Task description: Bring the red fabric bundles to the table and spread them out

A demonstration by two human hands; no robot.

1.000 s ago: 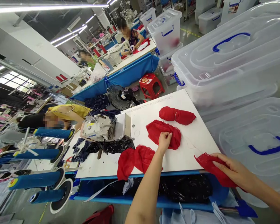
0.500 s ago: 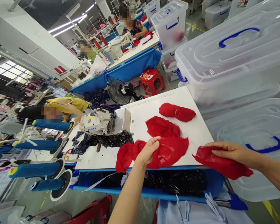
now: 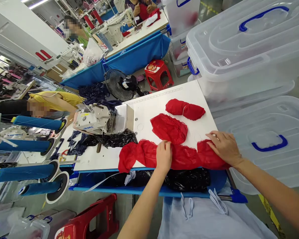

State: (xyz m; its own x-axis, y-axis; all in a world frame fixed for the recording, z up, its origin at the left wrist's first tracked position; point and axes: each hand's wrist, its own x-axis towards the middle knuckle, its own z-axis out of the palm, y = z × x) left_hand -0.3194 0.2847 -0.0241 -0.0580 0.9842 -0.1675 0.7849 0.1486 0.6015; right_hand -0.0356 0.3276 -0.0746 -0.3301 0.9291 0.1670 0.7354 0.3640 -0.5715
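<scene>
A row of red lace-edged fabric pieces lies along the table's front edge. My left hand is closed on the middle of this row, its fingertips pinching the upper edge of the cloth. At the row's right end, my right hand rests on the red fabric with its fingers stretched out and apart. Behind the row lies a loose red lace-trimmed piece. Farther back is a red bundle tied round its middle with a thin band.
Left on the white table stands a sewing machine with black plastic beside it. Blue thread cones rise at far left. Clear lidded bins crowd the right side. A fan and red stool stand behind; a co-worker in yellow sits opposite.
My right hand has brought its red fabric from beyond the table's right edge onto the table, at the row's end, and its fingers have spread. My left hand stays on the row. The view has shifted.
</scene>
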